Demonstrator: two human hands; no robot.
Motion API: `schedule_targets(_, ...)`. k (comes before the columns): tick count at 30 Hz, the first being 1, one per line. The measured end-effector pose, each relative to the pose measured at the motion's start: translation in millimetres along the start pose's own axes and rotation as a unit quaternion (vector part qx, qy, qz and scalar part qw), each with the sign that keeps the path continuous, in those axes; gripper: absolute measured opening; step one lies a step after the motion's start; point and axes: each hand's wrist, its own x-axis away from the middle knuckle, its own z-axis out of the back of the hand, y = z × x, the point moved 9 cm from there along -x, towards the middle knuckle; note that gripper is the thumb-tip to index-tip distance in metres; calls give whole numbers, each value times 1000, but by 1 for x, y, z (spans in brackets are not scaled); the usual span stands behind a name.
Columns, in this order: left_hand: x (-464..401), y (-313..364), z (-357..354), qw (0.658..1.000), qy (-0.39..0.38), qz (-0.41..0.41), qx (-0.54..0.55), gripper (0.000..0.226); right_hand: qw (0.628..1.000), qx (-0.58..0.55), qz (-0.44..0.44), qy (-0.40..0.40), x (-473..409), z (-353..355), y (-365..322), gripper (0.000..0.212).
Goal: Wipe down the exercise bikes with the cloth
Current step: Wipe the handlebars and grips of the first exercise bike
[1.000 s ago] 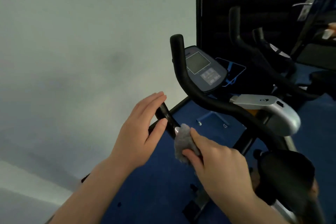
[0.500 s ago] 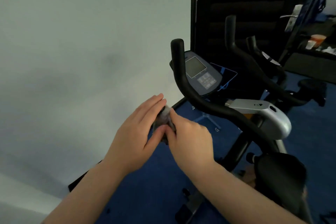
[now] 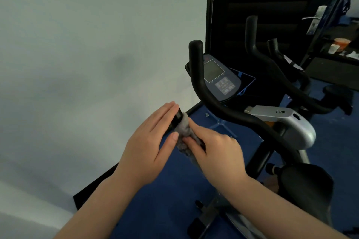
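A black exercise bike (image 3: 223,106) stands in front of me, with curved handlebars, a grey console (image 3: 217,77) and a silver frame cover (image 3: 285,122). My left hand (image 3: 147,145) cups the end of the near handlebar grip (image 3: 177,117), fingers straight along it. My right hand (image 3: 213,151) pinches a crumpled grey cloth (image 3: 183,132) and presses it onto that same grip, just below its black tip. Most of the near grip is hidden by both hands and the cloth.
A white wall (image 3: 77,64) is close on the left, with black skirting at its foot. A second bike (image 3: 281,68) stands behind, near a dark door with a metal handle (image 3: 314,18). The black saddle (image 3: 307,186) is at lower right over blue carpet (image 3: 165,209). Cups (image 3: 339,44) sit far right.
My right hand has carried the cloth up the near handlebar grip until it meets my left hand at the tip. My view has shifted slightly closer and leftward.
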Motion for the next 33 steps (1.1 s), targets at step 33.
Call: schedule_targets(33,7,45,-70,991,-55,-79,-96,31,924,148,33,-350,40,20,71,35)
